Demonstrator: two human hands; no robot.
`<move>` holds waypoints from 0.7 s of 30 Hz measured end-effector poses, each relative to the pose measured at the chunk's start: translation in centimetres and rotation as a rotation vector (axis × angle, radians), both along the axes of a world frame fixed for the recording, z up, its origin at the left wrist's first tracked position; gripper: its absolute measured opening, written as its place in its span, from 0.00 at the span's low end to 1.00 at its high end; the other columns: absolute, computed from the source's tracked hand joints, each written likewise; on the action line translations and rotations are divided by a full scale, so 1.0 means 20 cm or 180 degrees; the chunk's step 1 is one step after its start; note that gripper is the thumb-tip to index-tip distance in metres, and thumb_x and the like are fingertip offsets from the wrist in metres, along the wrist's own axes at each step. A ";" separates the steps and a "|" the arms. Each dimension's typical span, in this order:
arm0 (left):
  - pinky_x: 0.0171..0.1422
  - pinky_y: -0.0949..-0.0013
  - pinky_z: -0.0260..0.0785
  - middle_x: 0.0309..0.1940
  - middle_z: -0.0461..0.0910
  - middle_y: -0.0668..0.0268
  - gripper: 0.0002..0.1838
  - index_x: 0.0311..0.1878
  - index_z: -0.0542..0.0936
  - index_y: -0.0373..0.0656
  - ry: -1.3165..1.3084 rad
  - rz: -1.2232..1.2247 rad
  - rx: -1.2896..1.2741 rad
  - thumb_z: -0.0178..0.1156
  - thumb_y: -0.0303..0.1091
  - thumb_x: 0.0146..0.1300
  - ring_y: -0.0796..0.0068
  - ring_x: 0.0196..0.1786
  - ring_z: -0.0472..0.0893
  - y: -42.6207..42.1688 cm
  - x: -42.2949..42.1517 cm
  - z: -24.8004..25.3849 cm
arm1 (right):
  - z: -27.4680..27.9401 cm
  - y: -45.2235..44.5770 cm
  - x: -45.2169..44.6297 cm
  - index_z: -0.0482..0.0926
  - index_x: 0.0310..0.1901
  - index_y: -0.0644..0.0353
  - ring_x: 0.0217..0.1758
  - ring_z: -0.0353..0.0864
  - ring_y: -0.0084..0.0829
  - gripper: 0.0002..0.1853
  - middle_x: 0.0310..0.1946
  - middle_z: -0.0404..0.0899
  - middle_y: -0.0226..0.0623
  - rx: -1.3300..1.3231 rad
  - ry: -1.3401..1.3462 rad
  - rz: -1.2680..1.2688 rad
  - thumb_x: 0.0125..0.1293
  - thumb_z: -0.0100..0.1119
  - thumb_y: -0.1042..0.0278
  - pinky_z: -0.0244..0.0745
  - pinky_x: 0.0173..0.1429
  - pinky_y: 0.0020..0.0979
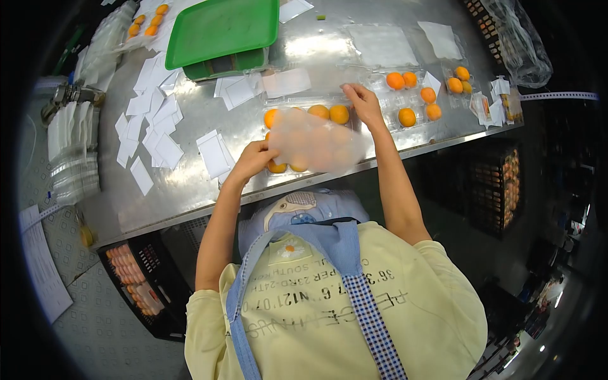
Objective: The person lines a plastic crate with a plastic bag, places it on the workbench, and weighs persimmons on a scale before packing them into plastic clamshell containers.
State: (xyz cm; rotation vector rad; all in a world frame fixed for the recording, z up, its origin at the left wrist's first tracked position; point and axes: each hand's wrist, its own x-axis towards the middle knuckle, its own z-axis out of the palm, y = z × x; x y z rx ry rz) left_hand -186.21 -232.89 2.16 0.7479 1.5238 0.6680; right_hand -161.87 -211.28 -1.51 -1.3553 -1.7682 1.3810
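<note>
Left hand: this hand (254,159) gripped the left edge of the sheet between thumb and fingers, low over the fruit.
Right hand: this hand (366,106) was at the far right of the fruit, fingers bent and thumb near them; whether they pinched anything could not be told.
Sheet: the pale, see-through sheet (313,144) lay slanted between the hands, over most of the fruit, its near right part reaching toward the table's edge.
Fruit: the orange fruit (339,114) sat in rows under and around the sheet, uncovered along the far side and at the left.
Tray: a clear tray (305,100) showed its far rim behind the fruit.
Table: the metal table (310,54) bore it all, near its front edge.
Right side: loose fruit (407,117) was spread in clear packaging, with a smaller group (455,85) beyond.
Left side: white cards (166,151) were scattered, some overlapping.
Far side: a green tray (225,30) rested upside or tilted, which could not be told, on a container.
Below: a black crate (155,272) held packed fruit at the left; another crate (491,190) stood at the right.
</note>
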 end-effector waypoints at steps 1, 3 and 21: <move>0.29 0.76 0.63 0.25 0.79 0.69 0.13 0.36 0.82 0.37 0.0173 0.0102 -0.0076 0.60 0.39 0.56 0.82 0.25 0.73 -0.01 0.00 -0.01 | 0.00 0.00 0.00 0.80 0.48 0.65 0.48 0.78 0.33 0.24 0.43 0.82 0.42 -0.0003 -0.0015 0.0008 0.62 0.60 0.49 0.70 0.54 0.30; 0.28 0.74 0.64 0.23 0.80 0.67 0.14 0.33 0.82 0.37 0.0460 0.0037 -0.0044 0.60 0.39 0.55 0.80 0.24 0.74 -0.04 -0.01 -0.07 | -0.01 0.00 0.00 0.80 0.47 0.65 0.47 0.78 0.31 0.23 0.42 0.82 0.40 0.0071 -0.0014 -0.0007 0.62 0.59 0.50 0.70 0.53 0.29; 0.74 0.45 0.40 0.69 0.57 0.57 0.35 0.68 0.62 0.47 0.3544 -0.1016 0.2079 0.57 0.49 0.59 0.52 0.73 0.52 0.07 0.27 -0.03 | -0.01 0.00 -0.01 0.81 0.47 0.65 0.44 0.77 0.27 0.22 0.40 0.82 0.39 0.0055 0.0169 0.0006 0.63 0.59 0.51 0.70 0.51 0.28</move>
